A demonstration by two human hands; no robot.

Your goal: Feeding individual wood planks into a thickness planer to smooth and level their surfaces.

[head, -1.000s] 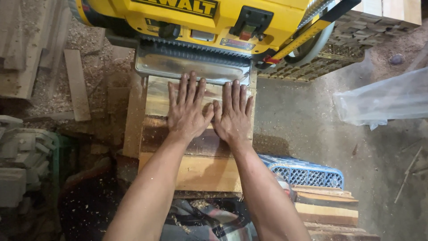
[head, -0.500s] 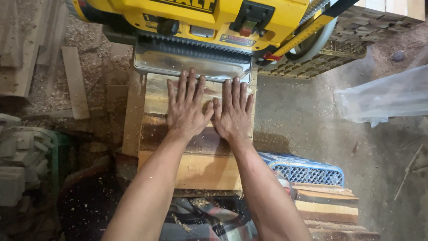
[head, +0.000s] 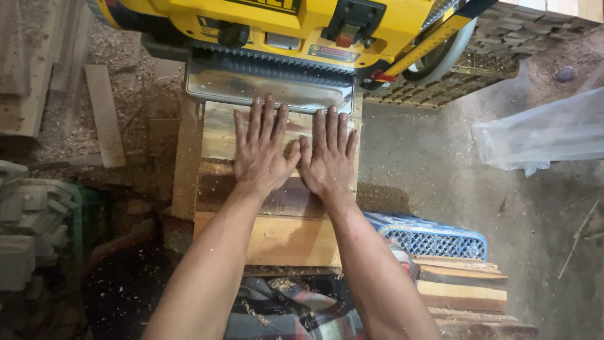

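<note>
Both hands lay flat and spread, gripping nothing: the left hand (head: pixel 263 151) and right hand (head: pixel 328 157) pressed side by side on the wooden board (head: pixel 277 208). The board's far end sat at the infeed table (head: pixel 267 91) of the yellow thickness planer (head: pixel 283 31) at 12 o'clock. Since a second earlier the fingertips had crept slightly nearer the opening (feeding seemed slow). A blue plastic crate (head: pixel 434 238) stood at 4 o'clock.

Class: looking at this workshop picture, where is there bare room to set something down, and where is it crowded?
Bare concrete floor lies between the board, blue crate and plastic bag. Crowded: both hands cover the board at the yellow machine; wood scraps fill the left.
</note>
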